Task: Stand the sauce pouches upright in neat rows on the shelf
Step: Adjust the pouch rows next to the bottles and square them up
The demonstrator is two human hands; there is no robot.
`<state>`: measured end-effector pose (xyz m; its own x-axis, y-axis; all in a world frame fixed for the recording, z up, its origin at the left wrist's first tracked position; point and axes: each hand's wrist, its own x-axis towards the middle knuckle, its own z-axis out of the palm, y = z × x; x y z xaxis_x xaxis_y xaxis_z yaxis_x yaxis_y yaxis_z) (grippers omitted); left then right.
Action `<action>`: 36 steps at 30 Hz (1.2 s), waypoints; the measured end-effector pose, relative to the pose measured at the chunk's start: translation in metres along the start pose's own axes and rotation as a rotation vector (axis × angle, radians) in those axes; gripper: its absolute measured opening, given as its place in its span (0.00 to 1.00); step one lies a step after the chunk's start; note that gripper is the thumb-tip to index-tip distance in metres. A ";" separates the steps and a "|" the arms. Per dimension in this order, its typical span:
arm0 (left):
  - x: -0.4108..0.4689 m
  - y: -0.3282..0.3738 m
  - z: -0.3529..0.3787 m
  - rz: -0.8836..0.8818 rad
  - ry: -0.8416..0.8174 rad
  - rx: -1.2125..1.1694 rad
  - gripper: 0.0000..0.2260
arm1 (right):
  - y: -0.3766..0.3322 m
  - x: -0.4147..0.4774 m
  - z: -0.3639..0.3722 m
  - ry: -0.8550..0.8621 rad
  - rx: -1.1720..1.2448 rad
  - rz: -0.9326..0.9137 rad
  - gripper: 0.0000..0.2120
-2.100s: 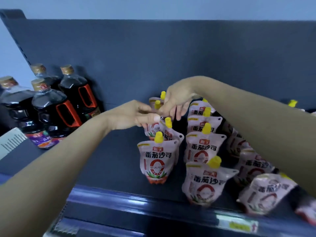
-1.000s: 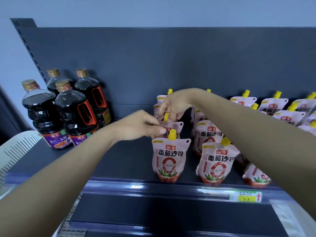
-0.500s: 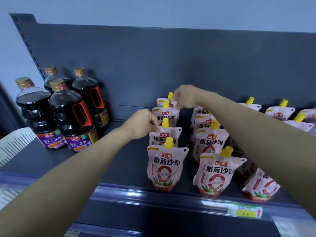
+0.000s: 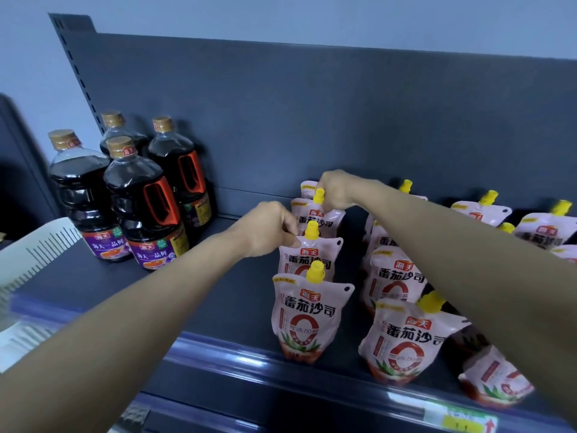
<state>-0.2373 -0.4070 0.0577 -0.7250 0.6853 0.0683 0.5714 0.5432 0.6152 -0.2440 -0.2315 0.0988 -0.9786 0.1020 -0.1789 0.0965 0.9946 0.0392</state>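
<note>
White and red sauce pouches with yellow caps stand in rows on the dark shelf (image 4: 218, 307). The left row has a front pouch (image 4: 307, 320), a second pouch (image 4: 312, 254) behind it, a third pouch (image 4: 321, 215) and one more at the back. My left hand (image 4: 268, 229) pinches the top left corner of the second pouch. My right hand (image 4: 335, 189) grips the top of the third pouch beside its cap. A second row of pouches (image 4: 402, 342) stands to the right, partly hidden by my right forearm.
Several dark soy sauce bottles (image 4: 140, 198) stand at the left of the shelf. More pouches (image 4: 480, 210) line the back right, one (image 4: 493, 379) leans at the front right. A white slatted basket (image 4: 34, 254) sits at the far left. A price tag (image 4: 465, 421) marks the shelf's front rail.
The view has shifted and closed in on the left row. My left hand moved slightly down onto the second pouch's corner; my right hand stays at the back pouches.
</note>
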 end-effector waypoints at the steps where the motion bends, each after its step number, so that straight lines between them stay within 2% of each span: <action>1: 0.001 0.000 0.000 0.003 -0.003 0.002 0.02 | 0.000 0.001 -0.001 -0.008 -0.002 -0.001 0.06; 6: 0.006 0.002 -0.001 -0.009 -0.001 -0.014 0.04 | 0.002 0.006 0.001 -0.020 0.024 -0.007 0.07; 9: 0.006 0.001 -0.004 -0.013 -0.047 -0.007 0.03 | 0.006 0.006 -0.004 -0.129 0.101 -0.010 0.08; 11: 0.004 -0.002 -0.008 -0.021 -0.118 -0.056 0.07 | 0.009 0.006 -0.013 -0.202 0.147 -0.013 0.06; 13: 0.001 -0.005 -0.011 -0.026 -0.142 -0.158 0.15 | 0.013 0.005 -0.023 -0.167 0.151 0.000 0.02; 15: 0.003 -0.008 -0.016 -0.030 -0.022 -0.289 0.22 | 0.015 0.006 -0.031 -0.023 0.164 0.034 0.03; 17: 0.011 -0.013 -0.019 -0.050 0.133 -0.332 0.16 | 0.018 0.012 -0.033 0.137 0.136 0.054 0.05; 19: 0.024 -0.017 -0.020 -0.088 0.186 -0.224 0.08 | 0.023 0.021 -0.028 0.225 0.166 0.068 0.10; 20: 0.031 -0.018 -0.020 -0.105 0.179 -0.172 0.05 | 0.025 0.023 -0.025 0.216 0.185 0.063 0.14; 22: 0.043 -0.019 -0.015 -0.130 0.141 -0.134 0.07 | 0.026 0.026 -0.018 0.134 0.205 0.022 0.19; 24: 0.056 -0.018 -0.009 -0.141 0.117 -0.127 0.10 | 0.029 0.029 -0.014 0.102 0.219 -0.007 0.17; 27: 0.070 -0.017 0.000 -0.146 0.130 -0.110 0.07 | 0.031 0.038 -0.011 0.142 0.238 0.014 0.09; 30: 0.077 -0.017 0.005 -0.158 0.163 -0.129 0.03 | 0.029 0.044 -0.011 0.166 0.249 0.011 0.07; 36: 0.074 -0.019 0.002 -0.159 0.145 -0.202 0.05 | 0.024 0.048 -0.010 0.181 0.312 -0.022 0.05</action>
<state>-0.3010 -0.3653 0.0494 -0.8551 0.5149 0.0608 0.3685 0.5211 0.7698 -0.2905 -0.2026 0.1008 -0.9946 0.1034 0.0018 0.0991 0.9578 -0.2700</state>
